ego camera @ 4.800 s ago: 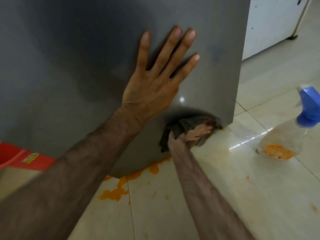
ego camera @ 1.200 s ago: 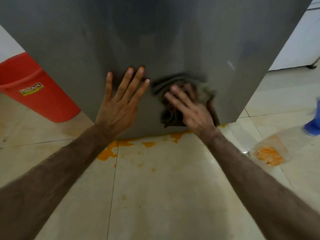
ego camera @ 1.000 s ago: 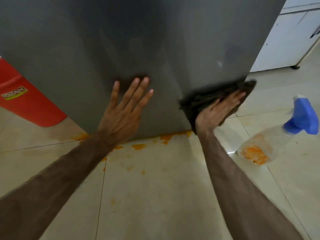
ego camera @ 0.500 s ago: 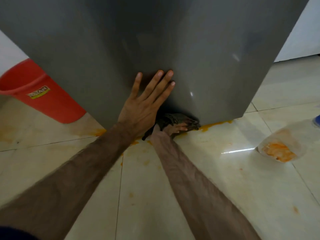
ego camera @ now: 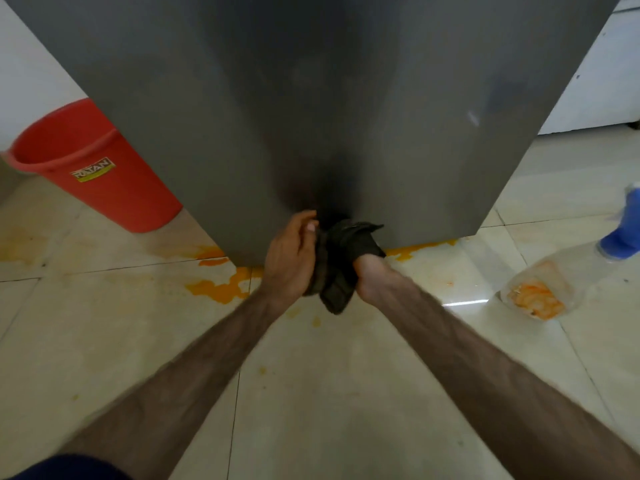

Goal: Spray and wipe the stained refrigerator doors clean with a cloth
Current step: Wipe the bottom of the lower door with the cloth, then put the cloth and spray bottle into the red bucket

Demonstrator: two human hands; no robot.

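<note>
Honestly, with the left hand (ego camera: pixel 289 258) cupped on the dark cloth (ego camera: pixel 337 265) and the right hand (ego camera: pixel 369 277) fisted around it by the refrigerator door (ego camera: pixel 311 109) bottom, I'd refold to a clean face before wiping.

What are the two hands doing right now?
Left hand: fingers curled onto the dark cloth, gripping it.
Right hand: closed on the same cloth; its fingers are hidden behind it.
</note>
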